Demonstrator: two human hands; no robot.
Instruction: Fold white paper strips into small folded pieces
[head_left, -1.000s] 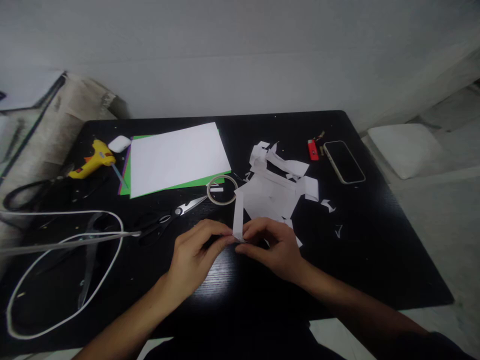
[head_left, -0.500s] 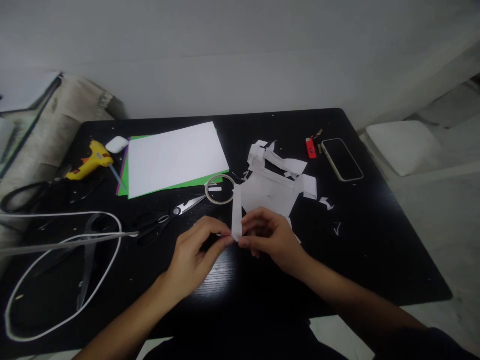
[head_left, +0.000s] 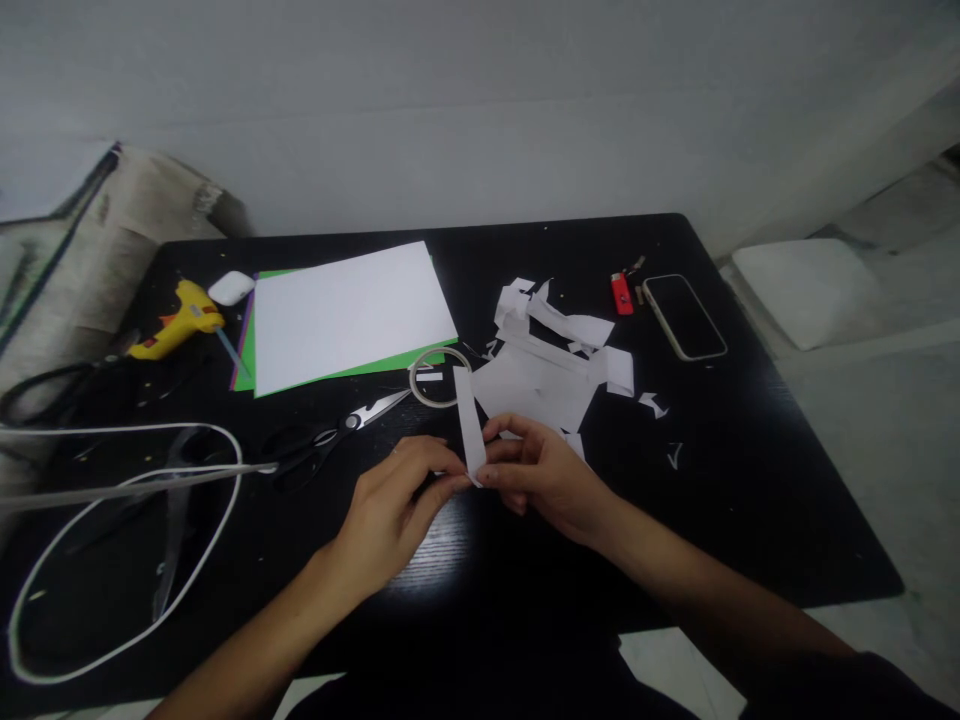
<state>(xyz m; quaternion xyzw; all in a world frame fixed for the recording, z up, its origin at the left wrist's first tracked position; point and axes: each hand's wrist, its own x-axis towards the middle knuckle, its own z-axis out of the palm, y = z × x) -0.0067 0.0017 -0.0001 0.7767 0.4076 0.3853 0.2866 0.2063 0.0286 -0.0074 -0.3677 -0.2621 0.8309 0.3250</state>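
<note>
Head cam: left hand point(head_left: 401, 500) has thumb and fingers pinched on the bottom end of a white paper strip point(head_left: 470, 422), right hand point(head_left: 551, 478) grips that same end from the other side. Strip's tilted up between them, over the black table point(head_left: 757, 500) — tape roll point(head_left: 413, 384) just beyond, paper scraps point(head_left: 536, 385) to the right, scissors point(head_left: 351, 422) left.

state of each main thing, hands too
paper strip: held near its lower end
left hand: pinching paper strip
right hand: curled, touching paper strip
scissors: blades look shut
glue gun: on its side, stick protruding
phone: screen dark
lighter: unlit
white sheet: flat
paper scraps: strewn
</note>
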